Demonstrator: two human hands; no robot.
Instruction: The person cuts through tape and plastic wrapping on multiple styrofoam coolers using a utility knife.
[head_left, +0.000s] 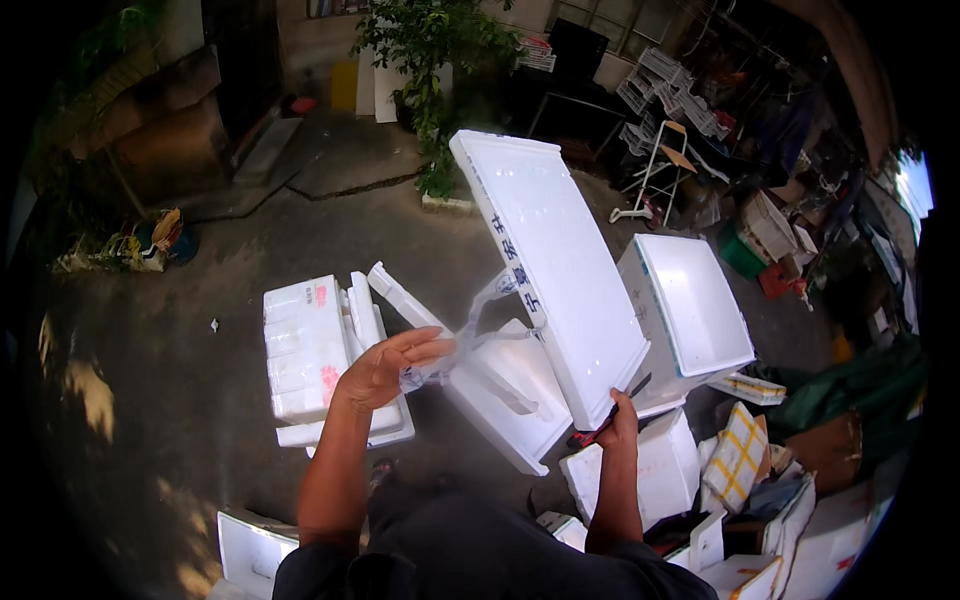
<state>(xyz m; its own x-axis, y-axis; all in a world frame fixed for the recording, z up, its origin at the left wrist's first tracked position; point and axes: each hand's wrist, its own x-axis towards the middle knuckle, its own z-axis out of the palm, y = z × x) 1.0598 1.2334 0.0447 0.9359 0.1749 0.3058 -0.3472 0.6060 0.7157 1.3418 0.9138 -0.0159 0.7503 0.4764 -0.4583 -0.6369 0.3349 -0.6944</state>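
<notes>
White foam lid (560, 270) is raised, tilted, before us, its printed edge facing left. Starting at the left, bare concrete ground (240, 240) gives us open room. Next is a foam box (300, 350), its edges well apart from the lid. Our left hand (393, 362) has its fingers stretched out by a clear tape strip (490, 297) that runs toward the printed edge; we cannot tell whether they pinch it. Our right hand (621, 420) grips the lid's lower corner together with a red-and-black knife (583, 438). Farther right, an open-topped foam box (700, 310) stands near the lid's right edge, and below it a yellow-taped foam panel (736, 455) lies among crowded pieces, leaving little room.
</notes>
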